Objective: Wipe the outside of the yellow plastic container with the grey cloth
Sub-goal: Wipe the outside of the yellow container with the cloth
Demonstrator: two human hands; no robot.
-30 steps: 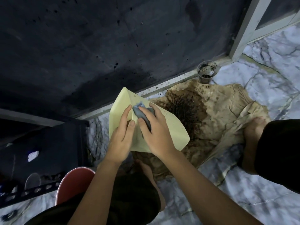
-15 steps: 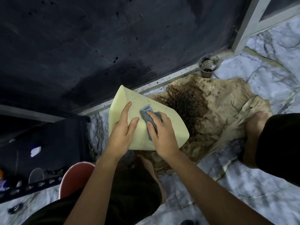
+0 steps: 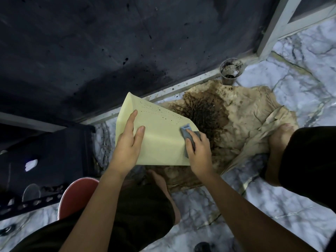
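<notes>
Left hand (image 3: 128, 145) lay flat, fingers straight, steadying yellow container (image 3: 160, 135); right hand (image 3: 197, 151) pressed grey cloth (image 3: 189, 132) at its right edge.

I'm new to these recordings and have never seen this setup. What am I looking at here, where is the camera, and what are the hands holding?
There is no machine here: a person wears one wide-angle camera on the head, looking down at their own two hands. The left hand steadies a pale yellow plastic container with its fingers laid flat on it. The right hand presses a small grey cloth against the container's right edge. Beneath, on the marbled floor, lies a stained brown sheet, with a dirty cup beside it.
</notes>
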